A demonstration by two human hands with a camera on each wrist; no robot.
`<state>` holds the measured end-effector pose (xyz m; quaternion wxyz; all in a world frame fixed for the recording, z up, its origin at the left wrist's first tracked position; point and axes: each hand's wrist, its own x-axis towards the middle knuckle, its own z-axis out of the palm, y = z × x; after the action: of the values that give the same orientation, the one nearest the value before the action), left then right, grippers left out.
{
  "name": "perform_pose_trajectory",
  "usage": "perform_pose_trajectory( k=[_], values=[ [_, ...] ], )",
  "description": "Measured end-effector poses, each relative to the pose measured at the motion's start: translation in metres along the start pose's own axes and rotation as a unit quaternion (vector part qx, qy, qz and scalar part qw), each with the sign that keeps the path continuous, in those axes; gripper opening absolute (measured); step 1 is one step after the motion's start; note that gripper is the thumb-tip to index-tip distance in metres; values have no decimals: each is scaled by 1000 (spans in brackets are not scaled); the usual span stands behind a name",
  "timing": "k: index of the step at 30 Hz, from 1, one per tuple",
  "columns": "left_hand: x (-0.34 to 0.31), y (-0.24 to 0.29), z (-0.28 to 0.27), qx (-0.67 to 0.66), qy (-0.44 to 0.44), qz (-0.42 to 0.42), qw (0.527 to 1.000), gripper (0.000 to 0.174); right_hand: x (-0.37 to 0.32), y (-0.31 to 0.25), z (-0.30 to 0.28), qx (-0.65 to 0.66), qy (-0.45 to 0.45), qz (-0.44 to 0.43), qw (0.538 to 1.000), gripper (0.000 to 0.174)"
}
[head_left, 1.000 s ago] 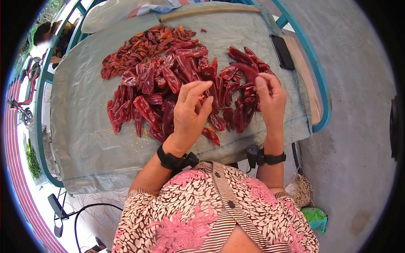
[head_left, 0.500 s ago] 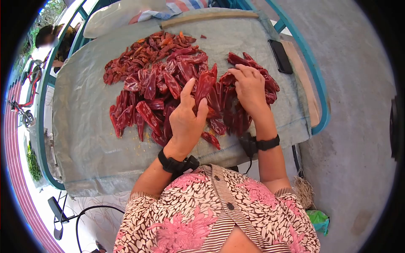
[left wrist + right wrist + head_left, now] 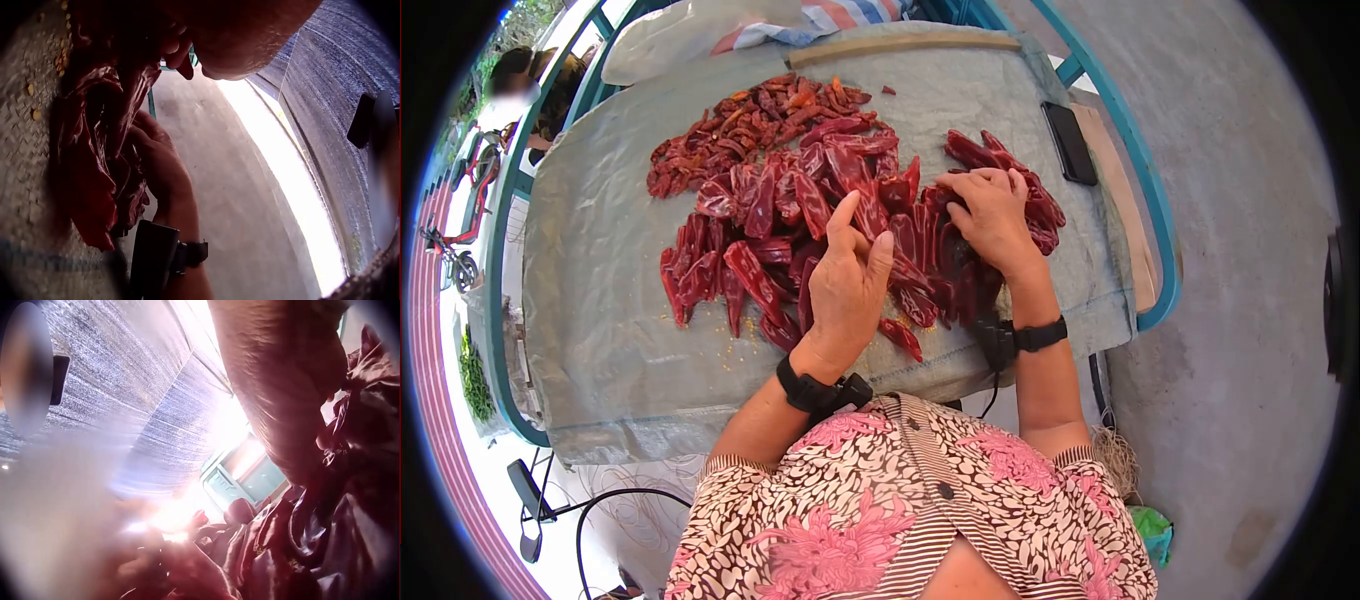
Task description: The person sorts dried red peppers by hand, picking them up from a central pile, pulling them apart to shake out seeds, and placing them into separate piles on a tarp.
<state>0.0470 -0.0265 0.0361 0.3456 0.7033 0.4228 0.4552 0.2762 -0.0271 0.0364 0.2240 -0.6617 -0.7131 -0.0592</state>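
Red peppers (image 3: pixel 750 272) mid-frame! Left hand (image 3: pixel 847 290) beside, index straight, thumb apart; right hand (image 3: pixel 997 220), centre-right, fingers bent. Holding any? Can't tell. We'd pinch singly, lightly.

This looks like a yard or open porch, with bright daylight. Green leaves (image 3: pixel 470 95) show at ten o'clock, a red bike (image 3: pixel 475 222) stands near nine o'clock, and gray floor (image 3: pixel 1240 250) spreads at three o'clock.

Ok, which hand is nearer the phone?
Right. In the head view, the right hand is left of and below the phone; the left hand, farther left and lower.
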Motion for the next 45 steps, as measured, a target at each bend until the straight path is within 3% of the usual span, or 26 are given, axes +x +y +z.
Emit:
perform_pose_trajectory(
  k=[3, 6, 9, 12, 14, 15, 18, 21, 24, 27, 33, 37, 39, 43, 45],
  values=[
    [1, -3, 0, -9, 10, 27, 1000, 47, 5, -4, -12, 11, -68, 39, 997, 32],
    [0, -3, -2, -10, 29, 52, 998, 43, 9, 1, -18, 12, -65, 93, 993, 33],
    [-1, -1, -2, -17, 31, 56, 998, 40, 18, -1, -25, 73, 36, 140, 987, 37],
    [-1, 0, -2, -32, 15, 53, 998, 36, 32, -12, -34, 377, 18, 225, 898, 45],
    [-1, 0, -3, -37, 9, 57, 998, 34, 36, 4, -28, 141, 28, 160, 977, 59],
    [-1, 0, -2, -36, 11, 63, 997, 33, 35, 12, -24, 19, 33, 123, 992, 67],
    [0, -4, -3, -35, 5, 66, 997, 32, 26, 23, -7, -140, -33, 106, 984, 82],
    [0, -4, -2, -38, -2, 62, 997, 32, 25, 26, -5, -129, -92, 107, 982, 89],
    [-1, -3, -2, -42, -9, 59, 997, 32, 34, 29, -8, -113, -129, 163, 972, 80],
    [-1, -3, -3, -43, -10, 61, 997, 32, 29, 34, 3, -59, -117, 125, 983, 72],
    [-1, -2, 0, -62, -5, 74, 995, 31, 27, 10, -20, 176, -7, 103, 979, 58],
    [1, -5, 0, -40, -3, 111, 993, 36, 28, -24, -49, 305, -16, 130, 943, 56],
    [1, -5, 0, -84, 3, 80, 993, 41, 23, -33, -57, 339, -33, 113, 934, 57],
    [5, 16, -5, -211, 9, -16, 977, 50, 9, -42, -45, 536, -82, 71, 837, 56],
    [7, 6, -1, -196, -27, 27, 980, 53, 7, -48, -50, 449, -107, -2, 887, 55]
  ],
)
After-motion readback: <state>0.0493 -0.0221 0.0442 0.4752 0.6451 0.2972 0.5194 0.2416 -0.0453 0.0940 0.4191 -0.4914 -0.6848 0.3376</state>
